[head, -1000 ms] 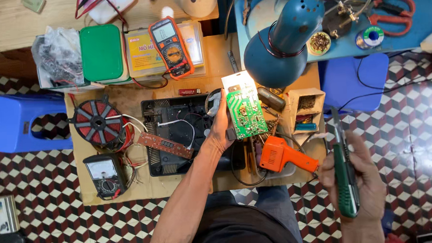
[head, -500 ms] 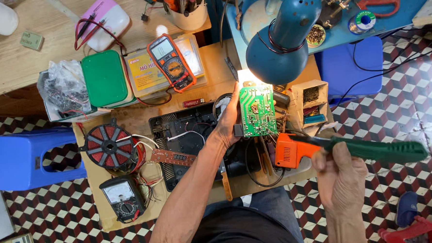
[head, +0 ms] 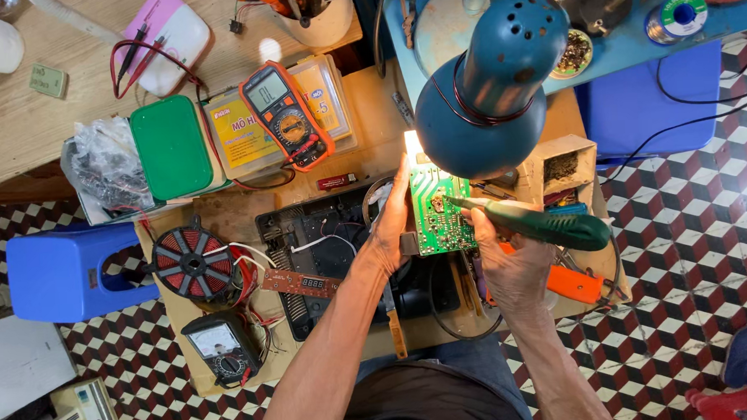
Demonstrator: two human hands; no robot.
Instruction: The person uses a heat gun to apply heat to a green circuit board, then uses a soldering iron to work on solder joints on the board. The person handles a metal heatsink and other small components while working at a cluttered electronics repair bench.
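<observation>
Left hand: the left hand [head: 388, 226] is gripping the left edge of a green circuit board [head: 436, 207], fingers curled round it, holding it up under the lamp.
Board axis: the circuit board is standing with its long side running away from the person, its far end glowing in the light.
Right hand: the right hand [head: 510, 259] is closing in a fist round the green handle of a soldering iron [head: 533, 221].
Iron direction: the soldering iron is lying almost level, its long axis running across, tip pointing left onto the board just beyond the thumb.
Lamp: a teal desk lamp [head: 490, 87] is hanging directly above both hands.
Surface: a low wooden bench [head: 369, 109] is carrying an orange multimeter [head: 285, 113] beyond the left hand and a copper coil [head: 195, 261] well off to its left.
Room: a checkered tile floor [head: 694, 246] is spreading out right of the right hand, and a blue plastic stool [head: 65, 270] is sitting far left.
</observation>
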